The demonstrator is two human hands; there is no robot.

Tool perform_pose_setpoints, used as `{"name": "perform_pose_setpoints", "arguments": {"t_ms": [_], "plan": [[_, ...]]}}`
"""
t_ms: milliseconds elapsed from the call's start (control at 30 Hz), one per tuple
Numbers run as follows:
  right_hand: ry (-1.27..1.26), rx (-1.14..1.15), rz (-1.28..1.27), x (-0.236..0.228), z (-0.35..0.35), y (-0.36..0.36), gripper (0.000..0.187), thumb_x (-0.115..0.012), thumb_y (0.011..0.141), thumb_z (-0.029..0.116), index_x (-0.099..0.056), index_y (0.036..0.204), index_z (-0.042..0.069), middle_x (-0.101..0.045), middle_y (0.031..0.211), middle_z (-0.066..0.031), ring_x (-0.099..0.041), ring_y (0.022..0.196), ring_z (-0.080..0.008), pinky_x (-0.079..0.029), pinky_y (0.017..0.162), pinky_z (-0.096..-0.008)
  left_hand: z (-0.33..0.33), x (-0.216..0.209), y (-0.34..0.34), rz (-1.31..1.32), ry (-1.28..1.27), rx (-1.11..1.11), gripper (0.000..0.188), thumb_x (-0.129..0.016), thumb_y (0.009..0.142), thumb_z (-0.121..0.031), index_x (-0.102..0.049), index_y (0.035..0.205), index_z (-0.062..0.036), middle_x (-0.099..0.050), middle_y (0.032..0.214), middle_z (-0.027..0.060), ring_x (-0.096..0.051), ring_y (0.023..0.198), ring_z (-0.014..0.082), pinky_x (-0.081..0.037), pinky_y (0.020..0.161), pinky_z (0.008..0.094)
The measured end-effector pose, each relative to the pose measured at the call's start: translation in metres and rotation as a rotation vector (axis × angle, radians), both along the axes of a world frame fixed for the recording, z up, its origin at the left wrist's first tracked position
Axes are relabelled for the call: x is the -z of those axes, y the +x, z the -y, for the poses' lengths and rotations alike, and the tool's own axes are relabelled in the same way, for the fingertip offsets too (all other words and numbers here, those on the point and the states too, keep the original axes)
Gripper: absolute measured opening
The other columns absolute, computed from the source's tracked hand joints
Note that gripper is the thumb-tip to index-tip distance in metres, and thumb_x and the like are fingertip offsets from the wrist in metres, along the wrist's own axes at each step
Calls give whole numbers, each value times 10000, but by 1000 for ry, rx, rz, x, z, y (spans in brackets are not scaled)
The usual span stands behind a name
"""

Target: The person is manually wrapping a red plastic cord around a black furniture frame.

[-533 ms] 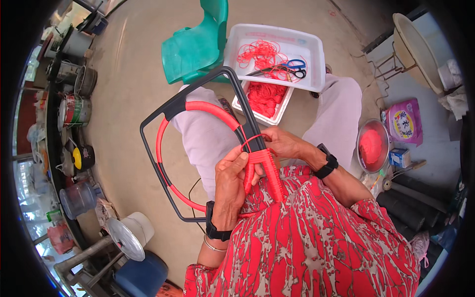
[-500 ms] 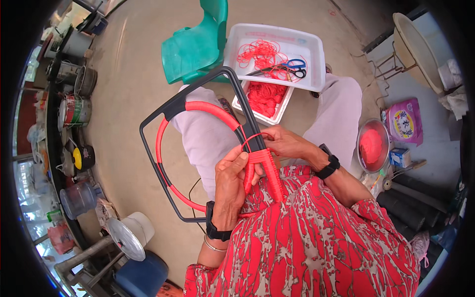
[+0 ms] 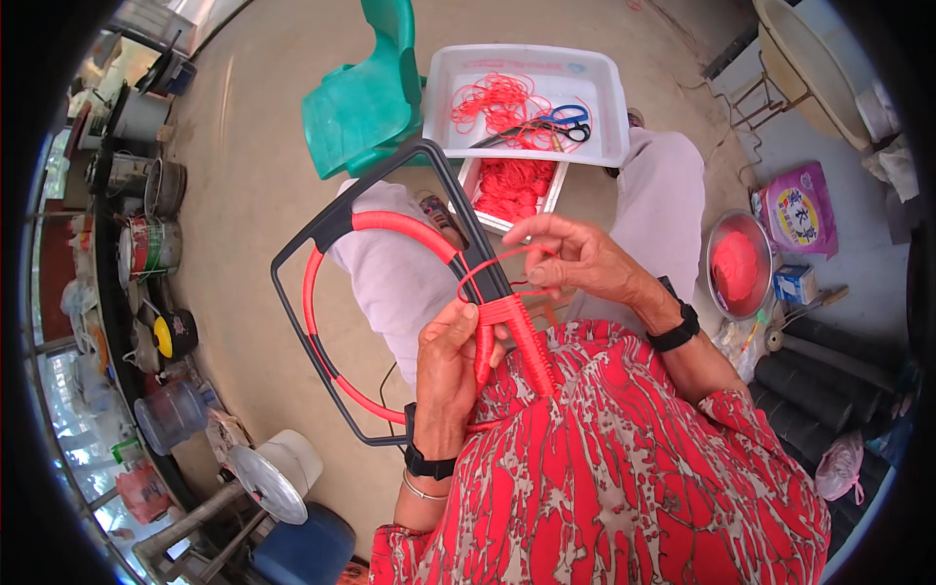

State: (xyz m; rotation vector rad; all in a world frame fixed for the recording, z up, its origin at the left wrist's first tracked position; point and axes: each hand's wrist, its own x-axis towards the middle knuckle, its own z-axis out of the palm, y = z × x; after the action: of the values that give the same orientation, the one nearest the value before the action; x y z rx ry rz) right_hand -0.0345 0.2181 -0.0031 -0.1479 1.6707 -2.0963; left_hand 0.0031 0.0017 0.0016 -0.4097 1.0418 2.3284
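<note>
A black frame (image 3: 292, 237) with a ring partly wrapped in red cord leans over my lap. One bar of it is tightly bound in red cord (image 3: 531, 353). My left hand (image 3: 448, 356) is closed around the wrapped part, thumb on top near the upper turns. To the right of the bar is my right hand (image 3: 595, 271), with its index finger stretched out and its other fingers bent. A loose red cord (image 3: 487, 263) arcs from the bar to these bent fingers, which appear to hold it; the exact pinch is partly hidden.
A white tray (image 3: 604, 107) ahead holds tangled red cord and blue-and-black-handled scissors (image 3: 565, 122). Under it, a smaller white box (image 3: 548, 200) contains more red cord. A green chair (image 3: 356, 112) stands left of the tray; a metal bowl (image 3: 720, 283) lies to my right.
My right hand has lifted away from the bar, its fingers opening out, and the cord loop has widened. My left hand keeps its grip on the frame.
</note>
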Motion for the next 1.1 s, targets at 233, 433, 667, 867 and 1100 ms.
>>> {"name": "perform_pose_setpoints", "arguments": {"t_ms": [233, 433, 667, 867, 1100], "plan": [[145, 31, -358, 7, -5, 1, 212, -683, 826, 129, -659, 1009, 25, -612, 826, -24, -557, 740, -83, -464, 646, -244, 2, 1, -1, -13, 6, 40, 237, -511, 959, -178, -575, 1034, 38, -620, 783, 132, -533, 544, 153, -442, 499, 246], [299, -40, -344, 7, 6, 3, 181, -657, 833, 140, -670, 959, 11, -611, 813, -66, -578, 727, -142, -465, 670, -294, 1, 1, 0, -6, 2, 27, 227, -511, 956, -171, -571, 1021, 38, -613, 785, 130, -527, 547, 154, -442, 499, 251], [515, 0, -522, -32, -10, 11, 128, -635, 839, 108, -663, 909, 5, -611, 832, -93, -575, 789, -190, -453, 710, -302, -4, -4, -2, 13, -7, -12, 218, -503, 957, -136, -561, 1061, 46, -618, 790, 135, -541, 555, 152, -454, 499, 257], [497, -48, -699, -79, -31, 31, 108, -646, 841, 111, -641, 860, 6, -646, 945, -131, -572, 887, -246, -462, 755, -345, -4, -3, 1, 10, -42, -83, 217, -500, 952, -98, -548, 1106, 47, -632, 784, 132, -567, 575, 152, -455, 477, 254], [-491, 69, -151, -59, 8, 41, 234, -434, 1003, 267, -469, 914, 53, -471, 655, -17, -495, 593, -154, -425, 627, -298, -10, -9, 2, -2, -20, -121, 178, -517, 941, -72, -542, 1088, 26, -648, 806, 154, -590, 585, 165, -471, 477, 254]]}}
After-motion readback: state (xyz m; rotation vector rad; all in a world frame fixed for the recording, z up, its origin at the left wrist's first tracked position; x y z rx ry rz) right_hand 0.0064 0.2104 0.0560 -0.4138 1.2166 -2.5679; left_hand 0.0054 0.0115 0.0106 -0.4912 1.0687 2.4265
